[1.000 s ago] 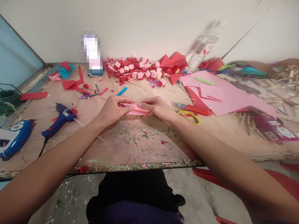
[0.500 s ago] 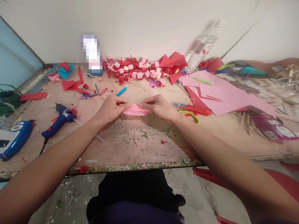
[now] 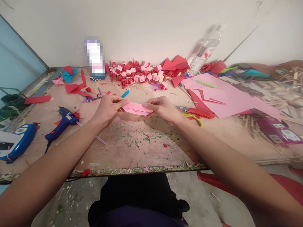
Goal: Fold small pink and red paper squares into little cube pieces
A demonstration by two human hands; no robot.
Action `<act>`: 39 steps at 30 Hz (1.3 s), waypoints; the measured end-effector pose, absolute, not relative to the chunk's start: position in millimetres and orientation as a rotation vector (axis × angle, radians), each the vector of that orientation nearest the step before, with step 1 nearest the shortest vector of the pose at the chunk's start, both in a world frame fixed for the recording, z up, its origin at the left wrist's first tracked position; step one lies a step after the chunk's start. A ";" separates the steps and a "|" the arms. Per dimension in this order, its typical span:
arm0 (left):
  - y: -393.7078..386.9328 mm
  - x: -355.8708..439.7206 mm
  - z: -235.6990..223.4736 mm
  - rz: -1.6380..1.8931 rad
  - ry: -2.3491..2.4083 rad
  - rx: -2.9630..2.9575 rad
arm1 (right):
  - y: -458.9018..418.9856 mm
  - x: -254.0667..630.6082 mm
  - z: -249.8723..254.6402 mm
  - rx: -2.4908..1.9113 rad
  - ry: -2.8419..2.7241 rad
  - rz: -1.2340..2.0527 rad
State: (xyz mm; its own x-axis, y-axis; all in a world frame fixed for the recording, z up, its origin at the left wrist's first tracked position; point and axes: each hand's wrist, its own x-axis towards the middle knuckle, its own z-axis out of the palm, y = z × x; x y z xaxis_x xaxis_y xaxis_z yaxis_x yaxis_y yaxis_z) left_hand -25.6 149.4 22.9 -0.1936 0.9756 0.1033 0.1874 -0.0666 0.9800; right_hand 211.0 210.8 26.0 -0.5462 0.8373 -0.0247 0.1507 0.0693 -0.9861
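Note:
A small folded piece of pink paper point(image 3: 136, 108) hangs just above the wooden table point(image 3: 132, 148), held between both hands. My left hand point(image 3: 109, 107) pinches its left end with thumb and fingers closed. My right hand point(image 3: 163, 108) pinches its right end the same way. Both forearms reach in from the lower corners of the view.
Scissors with a red and yellow handle point(image 3: 195, 113) lie just right of my right hand. Pink paper sheets point(image 3: 227, 94) spread at the right. A pile of small red and pink paper cubes point(image 3: 137, 74) sits by the wall. A blue glue gun point(image 3: 62, 122) lies left. A clear bottle point(image 3: 203, 50) leans on the wall.
The hands lifted the pink paper slightly off the table and stretched it flatter between them. The camera view shifted a little.

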 end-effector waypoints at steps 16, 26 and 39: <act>139.0 -16.8 35.4 1.251 1.386 1.221 | 202.2 206.1 27.1 -0.923 -1.923 1.346; 135.9 -9.7 31.9 1.148 1.292 1.362 | 197.5 199.1 19.7 -0.954 -1.672 1.352; 136.4 -8.4 30.0 1.218 1.430 1.581 | 175.7 193.7 27.7 -0.882 -1.858 1.010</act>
